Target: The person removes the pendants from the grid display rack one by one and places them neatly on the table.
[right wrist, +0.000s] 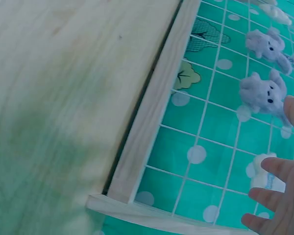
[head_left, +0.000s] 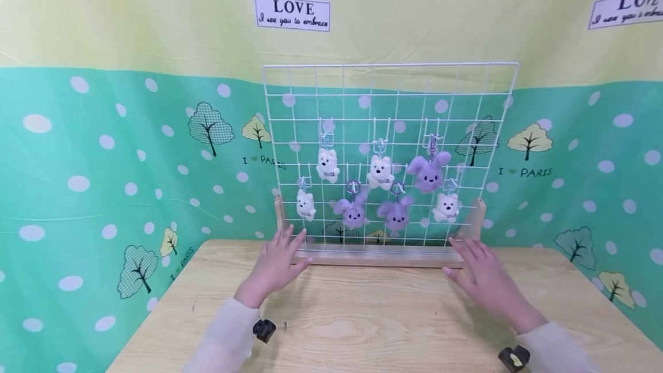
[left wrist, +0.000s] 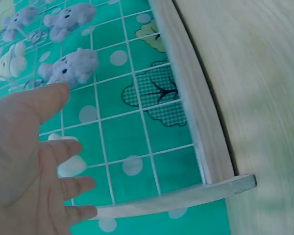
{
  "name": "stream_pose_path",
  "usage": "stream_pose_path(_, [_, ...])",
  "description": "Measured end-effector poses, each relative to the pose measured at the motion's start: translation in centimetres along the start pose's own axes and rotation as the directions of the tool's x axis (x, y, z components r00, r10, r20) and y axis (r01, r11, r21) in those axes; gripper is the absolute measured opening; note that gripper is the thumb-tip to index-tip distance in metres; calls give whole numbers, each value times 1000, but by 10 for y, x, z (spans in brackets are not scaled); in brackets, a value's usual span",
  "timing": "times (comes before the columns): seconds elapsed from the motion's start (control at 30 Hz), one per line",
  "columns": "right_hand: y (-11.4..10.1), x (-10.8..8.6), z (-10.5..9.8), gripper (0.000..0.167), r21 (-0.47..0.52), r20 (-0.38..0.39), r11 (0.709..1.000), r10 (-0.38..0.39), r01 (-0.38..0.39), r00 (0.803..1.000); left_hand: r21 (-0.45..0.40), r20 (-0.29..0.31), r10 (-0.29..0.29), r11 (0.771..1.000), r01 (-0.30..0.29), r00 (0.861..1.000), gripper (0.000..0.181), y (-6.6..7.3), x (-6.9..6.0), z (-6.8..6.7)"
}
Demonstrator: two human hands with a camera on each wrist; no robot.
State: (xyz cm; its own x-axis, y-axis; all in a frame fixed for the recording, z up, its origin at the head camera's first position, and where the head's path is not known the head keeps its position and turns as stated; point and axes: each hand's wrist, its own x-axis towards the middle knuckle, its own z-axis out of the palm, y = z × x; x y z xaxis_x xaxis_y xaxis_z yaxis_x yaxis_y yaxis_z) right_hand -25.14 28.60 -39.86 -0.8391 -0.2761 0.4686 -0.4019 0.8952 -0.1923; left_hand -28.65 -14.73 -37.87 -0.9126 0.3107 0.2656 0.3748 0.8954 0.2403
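Observation:
A white wire grid rack point(head_left: 391, 64) stands upright in a wooden base point(head_left: 378, 259) at the table's back. White bear keychains point(head_left: 328, 166) and purple rabbit keychains point(head_left: 427, 175) hang from its hooks in two rows. The left hand point(head_left: 274, 263), fingers spread, is at the base's left end; the right hand point(head_left: 487, 281), fingers extended, is at the right end. Neither grips anything; whether the fingertips touch the rack is unclear. In the left wrist view the left hand point(left wrist: 24, 156) is beside the grid, and in the right wrist view the right hand point(right wrist: 284, 191) shows at the edge.
A light wooden table point(head_left: 362, 315) lies in front of the rack. Behind and around it hangs a green and yellow cloth point(head_left: 93, 148) with dots, trees and lettering. Black wrist cameras point(head_left: 264, 330) are strapped at both sleeves.

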Motion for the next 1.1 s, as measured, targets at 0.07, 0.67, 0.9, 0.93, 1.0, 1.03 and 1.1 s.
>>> stream_pose_path(0.07, [2, 2, -3, 68, 23, -22, 1000, -11, 11, 1000, -2, -12, 10, 1000, -10, 1000, 66, -1, 1, -3])
stream_pose_path(0.67, [20, 40, -58, 51, 277, -250, 957, 157, -85, 955, -121, -235, 13, 992, -42, 972, 59, 4, 17, -32])
stream_pose_path(0.9, [19, 65, -77, 57, 477, -252, 850, 378, -225, 891, -283, -337, -34, 957, -67, 941, 56, 8, 35, -42])
stream_pose_path(0.93, [19, 68, -78, 59, 503, -238, 828, 406, -246, 882, -316, -344, -51, 947, -64, 938, 55, 8, 38, -43])
stream_pose_path(1.0, [18, 75, -80, 62, 543, -214, 792, 451, -278, 867, -376, -355, -81, 924, -63, 931, 54, 10, 42, -47])
stream_pose_path(1.03, [18, 78, -80, 64, 567, -203, 773, 467, -286, 860, -407, -357, -97, 911, -61, 929, 54, 11, 45, -48])
stream_pose_path(1.1, [17, 84, -79, 65, 602, -191, 739, 500, -301, 845, -466, -353, -130, 883, -54, 927, 54, 12, 49, -51])
